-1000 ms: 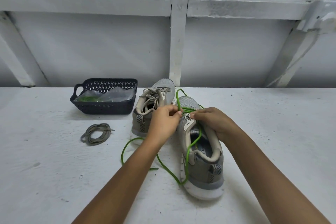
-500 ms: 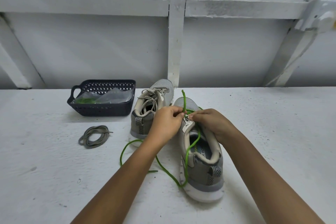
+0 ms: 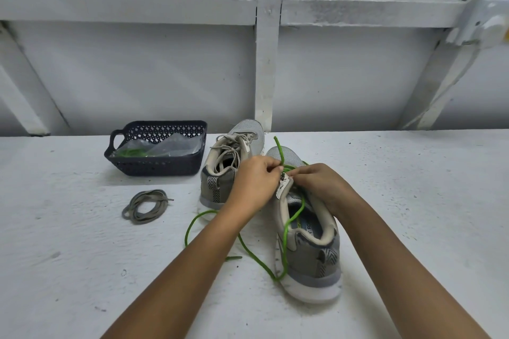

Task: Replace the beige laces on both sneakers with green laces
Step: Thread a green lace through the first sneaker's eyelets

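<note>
Since 0.5 s ago little has moved: the free end of the green lace (image 3: 285,245) stands a bit straighter between both hands. White counter (image 3: 68,256) carries everything. Near sneaker (image 3: 308,264) lies at centre-right, heel toward the person; the green lace runs through its top eyelets, over the opening, and loops down on the counter at the left. Far sneaker (image 3: 220,184) is just behind, w/ beige laces in it. Dark basket (image 3: 154,166) at the back left holds a plastic bag (image 3: 165,146) w/ sth green inside. Left grip (image 3: 253,181) pinches the green lace near the tongue. Right grip (image 3: 319,187) is curled on the near sneaker's eyelet edge; if it pinches lace too, cannot tell. Loose beige lace coil (image 3: 137,219) lies apart, front of the basket.
</note>
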Tool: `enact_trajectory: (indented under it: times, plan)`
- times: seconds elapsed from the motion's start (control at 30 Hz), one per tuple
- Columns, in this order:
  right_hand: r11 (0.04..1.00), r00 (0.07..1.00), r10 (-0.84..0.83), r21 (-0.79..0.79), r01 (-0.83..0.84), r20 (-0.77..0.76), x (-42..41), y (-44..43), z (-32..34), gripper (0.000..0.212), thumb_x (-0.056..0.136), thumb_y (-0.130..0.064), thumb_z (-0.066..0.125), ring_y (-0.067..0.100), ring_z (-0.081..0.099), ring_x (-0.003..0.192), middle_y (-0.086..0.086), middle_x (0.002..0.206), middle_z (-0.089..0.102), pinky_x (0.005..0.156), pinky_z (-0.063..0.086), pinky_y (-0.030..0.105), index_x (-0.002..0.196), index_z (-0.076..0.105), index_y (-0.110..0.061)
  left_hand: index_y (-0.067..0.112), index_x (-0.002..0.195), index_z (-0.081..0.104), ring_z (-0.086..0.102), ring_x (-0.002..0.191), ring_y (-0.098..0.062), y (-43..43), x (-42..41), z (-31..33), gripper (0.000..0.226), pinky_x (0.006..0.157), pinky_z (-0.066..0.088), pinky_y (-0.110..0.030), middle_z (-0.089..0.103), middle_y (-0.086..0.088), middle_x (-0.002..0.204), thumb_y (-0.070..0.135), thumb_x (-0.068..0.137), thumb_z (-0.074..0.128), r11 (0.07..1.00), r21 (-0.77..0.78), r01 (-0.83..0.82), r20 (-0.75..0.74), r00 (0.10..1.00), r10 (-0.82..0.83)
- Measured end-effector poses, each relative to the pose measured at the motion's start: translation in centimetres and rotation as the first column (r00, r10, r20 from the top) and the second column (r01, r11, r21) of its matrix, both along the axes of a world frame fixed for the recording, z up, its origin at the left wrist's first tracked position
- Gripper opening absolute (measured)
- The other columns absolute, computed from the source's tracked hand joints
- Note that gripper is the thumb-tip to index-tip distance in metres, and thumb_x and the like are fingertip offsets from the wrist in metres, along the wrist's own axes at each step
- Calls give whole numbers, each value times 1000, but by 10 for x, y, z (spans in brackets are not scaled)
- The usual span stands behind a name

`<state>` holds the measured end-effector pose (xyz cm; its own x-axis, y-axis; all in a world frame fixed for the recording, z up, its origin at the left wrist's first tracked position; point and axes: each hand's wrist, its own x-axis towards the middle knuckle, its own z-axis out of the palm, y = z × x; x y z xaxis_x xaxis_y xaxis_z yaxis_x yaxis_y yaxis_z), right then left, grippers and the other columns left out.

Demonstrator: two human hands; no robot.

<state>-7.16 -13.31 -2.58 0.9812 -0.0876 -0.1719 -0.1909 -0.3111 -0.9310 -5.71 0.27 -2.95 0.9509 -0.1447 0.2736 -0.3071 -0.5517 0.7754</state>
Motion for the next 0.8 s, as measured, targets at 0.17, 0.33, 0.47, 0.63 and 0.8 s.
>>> enact_trajectory:
  times: [0.17,0.33,0.47,0.63,0.8]
  plan:
    - [998,999,22,-60,-20,24,-2,-1,0,14,85,-9,62,10,61,66,6,75,69,62,48,17,79,73,-14,10,92,75,63,83,-20,1,-4,-2,17,71,46,-28,71,-8,88,18,91,60,995,103,-4,14,1000,3]
    - [992,999,38,-124,-33,37,-3,-2,0,21,85,-11,61,0,58,56,-2,66,68,51,43,8,71,73,-22,6,84,71,56,80,-23,3,-7,3,27,62,32,-28,61,-8,81,18,96,50,978,201,58,-59,997,-47]
    - [991,998,47,-126,-42,32,-2,-2,-2,18,83,-14,64,-3,56,49,-6,59,66,47,41,7,68,72,-20,15,51,39,38,56,-14,4,-14,5,50,55,26,-30,38,-3,59,28,98,46,989,56,135,-172,977,-124]
    - [997,997,26,-74,-21,66,-3,0,-5,10,83,-9,61,3,56,58,1,66,64,52,42,7,79,71,-6,14,58,43,44,85,-44,-4,-26,0,38,78,38,-43,39,-7,74,22,95,50,993,-94,69,-224,970,-89]
    - [996,997,4,-85,2,77,-4,0,-3,14,84,-7,59,4,56,57,1,64,63,49,43,8,75,69,-12,-2,137,42,40,126,-25,-17,-38,-12,53,94,27,-16,41,-12,136,21,90,52,999,-37,-9,-251,968,0]
